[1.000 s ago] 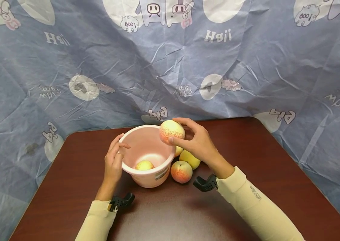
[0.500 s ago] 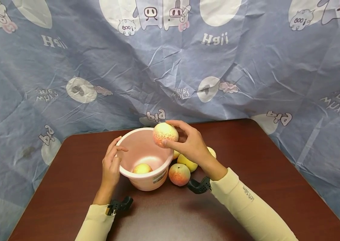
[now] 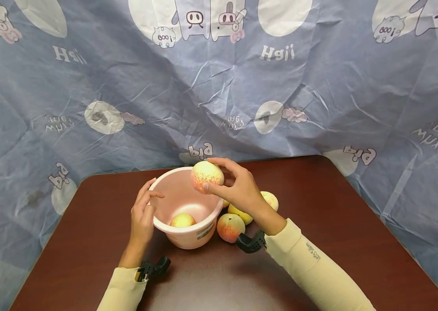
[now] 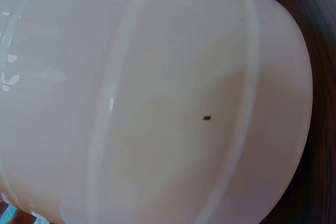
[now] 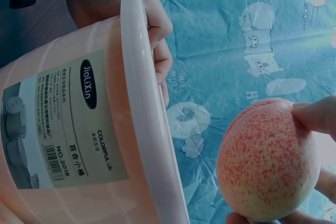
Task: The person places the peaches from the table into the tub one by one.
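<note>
My right hand [image 3: 240, 186] holds a peach [image 3: 207, 176], speckled red and pale yellow, above the right side of a pink plastic bucket [image 3: 187, 242]. In the right wrist view the thumb and fingers wrap round this peach [image 5: 268, 163], which is apart from the bucket's white rim [image 5: 149, 108]. My left hand [image 3: 142, 218] grips the rim on the left, its fingers hooked over the edge. One yellowish fruit [image 3: 183, 220] lies at the bottom of the bucket. The left wrist view is filled by the bucket's ribbed outer wall [image 4: 157, 108].
Right of the bucket on the dark wooden table [image 3: 211, 285] sit a red-green peach [image 3: 229, 225], a yellow fruit [image 3: 245, 216] and a pale round fruit [image 3: 270, 199], partly behind my right arm. A blue printed cloth [image 3: 156, 95] hangs behind the table.
My right hand has moved left with the peach, further over the bucket's opening, uncovering the pale fruit behind the wrist. The left hand keeps its place on the rim.
</note>
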The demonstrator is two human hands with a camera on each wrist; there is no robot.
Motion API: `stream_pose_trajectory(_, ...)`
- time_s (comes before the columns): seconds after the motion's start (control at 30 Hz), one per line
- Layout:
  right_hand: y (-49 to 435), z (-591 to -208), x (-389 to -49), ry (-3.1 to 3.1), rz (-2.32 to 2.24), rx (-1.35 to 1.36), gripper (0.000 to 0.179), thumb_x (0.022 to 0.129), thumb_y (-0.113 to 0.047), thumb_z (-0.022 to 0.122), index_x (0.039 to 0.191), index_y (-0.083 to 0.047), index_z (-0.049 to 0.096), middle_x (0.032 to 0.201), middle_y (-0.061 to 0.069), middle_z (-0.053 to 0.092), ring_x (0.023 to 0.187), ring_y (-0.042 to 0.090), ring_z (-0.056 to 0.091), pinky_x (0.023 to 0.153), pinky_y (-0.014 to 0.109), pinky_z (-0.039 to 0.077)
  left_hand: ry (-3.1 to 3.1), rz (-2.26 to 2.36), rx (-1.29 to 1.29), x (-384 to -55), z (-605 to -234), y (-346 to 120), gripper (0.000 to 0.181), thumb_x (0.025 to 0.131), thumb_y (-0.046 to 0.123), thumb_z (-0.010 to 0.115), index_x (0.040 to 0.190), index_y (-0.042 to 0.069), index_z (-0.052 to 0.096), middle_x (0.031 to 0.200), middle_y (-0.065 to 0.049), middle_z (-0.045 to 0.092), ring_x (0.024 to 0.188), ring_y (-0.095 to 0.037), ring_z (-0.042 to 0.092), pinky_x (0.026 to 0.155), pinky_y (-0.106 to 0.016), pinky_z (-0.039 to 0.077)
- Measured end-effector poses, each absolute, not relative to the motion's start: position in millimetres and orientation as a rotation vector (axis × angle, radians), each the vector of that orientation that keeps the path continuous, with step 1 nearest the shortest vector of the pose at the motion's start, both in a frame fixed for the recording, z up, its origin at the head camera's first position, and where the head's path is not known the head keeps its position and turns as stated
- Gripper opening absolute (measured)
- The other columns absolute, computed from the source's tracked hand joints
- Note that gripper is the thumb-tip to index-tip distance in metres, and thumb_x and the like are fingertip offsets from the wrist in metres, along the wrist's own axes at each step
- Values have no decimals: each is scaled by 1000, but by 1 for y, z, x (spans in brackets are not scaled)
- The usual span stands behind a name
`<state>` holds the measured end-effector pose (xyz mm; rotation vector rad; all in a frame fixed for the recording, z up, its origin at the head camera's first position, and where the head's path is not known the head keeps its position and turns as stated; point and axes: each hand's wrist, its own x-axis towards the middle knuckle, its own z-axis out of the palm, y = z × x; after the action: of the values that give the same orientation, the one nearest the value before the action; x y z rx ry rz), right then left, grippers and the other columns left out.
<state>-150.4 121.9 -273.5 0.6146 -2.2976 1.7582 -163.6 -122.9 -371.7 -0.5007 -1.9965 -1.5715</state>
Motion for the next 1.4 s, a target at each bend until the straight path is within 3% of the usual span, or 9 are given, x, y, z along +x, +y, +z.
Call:
stream_pose_trajectory(0.3,121,-295,-172,-2277,1748,615,55,76,-17,81,127,-21,61,118,0,62,89,18,68,80,34,53,-1993,-1567,-504,-164,-368,-123,31,77,-11,34,90,-11,62,137,-25,48,126,-46,43,92,-26,30)
stream_pose_trajectory(0.47,119,-300,-175,-2280,1735,627,55,75,-21,82,126,-23,62,116,-1,63,90,17,68,79,35,53,-1997,-1560,-497,-163,-370,-124,30,78,-12,34,90,-12,62,137,-26,48,125,-46,43,91,-25,30)
stream_pose_trajectory(0.67,117,-299,-175,-2291,1746,601,57,75,-18,82,128,-19,61,120,1,62,92,19,67,83,39,52,-2004,-1557,-501,-164,-371,-125,32,77,-14,35,90,-8,64,137,-24,49,126,-44,43,96,-23,31)
stream_pose_trajectory(0.93,111,-276,-158,-2306,1754,591,54,77,-5,77,129,-4,59,121,14,61,96,27,66,84,39,52,-2004,-1564,-487,-164,-370,-124,32,77,-13,35,90,-6,64,137,-22,49,127,-44,44,97,-23,31)
stream_pose_trajectory(1.2,107,-272,-156,-2301,1756,584,54,77,-2,77,128,-2,59,121,16,61,97,29,66,85,38,52,-2003,-1558,-497,-164,-371,-124,31,76,-13,35,91,-11,62,137,-25,48,126,-46,43,95,-23,30)
stream_pose_trajectory(1.4,105,-274,-158,-2289,1782,582,54,77,-1,76,128,0,59,120,17,61,95,29,66,85,45,51,-1998,-1559,-506,-165,-371,-125,31,76,-13,35,91,-12,62,138,-23,48,126,-46,43,95,-23,30)
